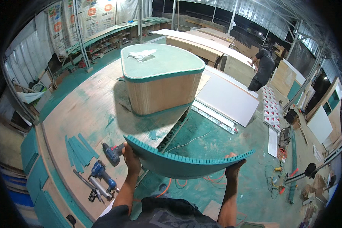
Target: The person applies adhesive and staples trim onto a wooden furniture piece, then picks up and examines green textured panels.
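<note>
So we've got the curved green panel (178, 169) up in both hands, on our side of the rounded wooden cabinet (163, 93). Its long axis runs left to right across the cabinet's near side, slotted edge up, middle bowed toward us. Our left hand (130, 159) is curled round the left end and is the one nearer the cabinet; our right hand (235, 168) grips short of the other end, off to the cabinet's right. Fingers look closed on the panel both sides, though we can't tell where the hidden fingertips sit. A blue drill (101, 173) lies left of the cabinet, nearer us.
</note>
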`<action>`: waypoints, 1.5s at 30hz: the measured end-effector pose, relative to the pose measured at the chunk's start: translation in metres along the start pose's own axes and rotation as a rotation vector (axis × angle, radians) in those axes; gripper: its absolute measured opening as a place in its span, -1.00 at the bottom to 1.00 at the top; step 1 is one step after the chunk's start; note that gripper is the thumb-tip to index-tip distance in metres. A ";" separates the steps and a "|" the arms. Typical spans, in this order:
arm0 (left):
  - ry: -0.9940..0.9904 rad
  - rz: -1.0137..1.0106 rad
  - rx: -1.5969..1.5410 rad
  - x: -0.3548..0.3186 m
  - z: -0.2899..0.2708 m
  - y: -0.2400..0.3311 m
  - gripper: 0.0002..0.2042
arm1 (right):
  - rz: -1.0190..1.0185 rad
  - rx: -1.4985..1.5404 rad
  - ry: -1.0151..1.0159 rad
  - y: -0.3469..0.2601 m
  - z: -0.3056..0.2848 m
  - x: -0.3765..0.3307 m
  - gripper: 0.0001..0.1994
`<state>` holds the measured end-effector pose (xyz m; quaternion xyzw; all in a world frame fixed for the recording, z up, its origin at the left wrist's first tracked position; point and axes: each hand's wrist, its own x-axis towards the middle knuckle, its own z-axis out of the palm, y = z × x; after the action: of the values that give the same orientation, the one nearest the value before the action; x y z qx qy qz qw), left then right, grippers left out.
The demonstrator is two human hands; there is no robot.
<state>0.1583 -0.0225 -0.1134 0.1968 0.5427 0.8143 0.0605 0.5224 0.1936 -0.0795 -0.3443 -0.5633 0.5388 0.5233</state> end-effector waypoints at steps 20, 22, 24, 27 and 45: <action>0.133 0.440 0.669 0.066 0.240 -0.061 -0.74 | -0.210 0.271 -0.380 0.092 0.004 0.360 -0.34; 0.218 0.203 0.517 0.089 0.271 -0.102 -0.58 | -0.168 0.239 -0.299 0.142 0.007 0.435 -0.40; 0.340 0.199 0.834 0.119 0.301 -0.142 -0.42 | -0.069 0.262 -0.289 0.187 0.025 0.508 -0.36; 0.521 0.230 0.377 0.168 0.335 -0.180 -0.32 | -0.010 0.237 -0.360 0.185 0.083 0.585 -0.30; 0.820 0.268 0.241 0.204 0.464 -0.196 -0.39 | 0.135 0.310 -0.788 0.219 0.178 0.736 -0.20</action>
<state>0.1277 0.5191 -0.0845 -0.0682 0.5824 0.7567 -0.2892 0.1541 0.8902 -0.1075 -0.0656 -0.6087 0.7405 0.2772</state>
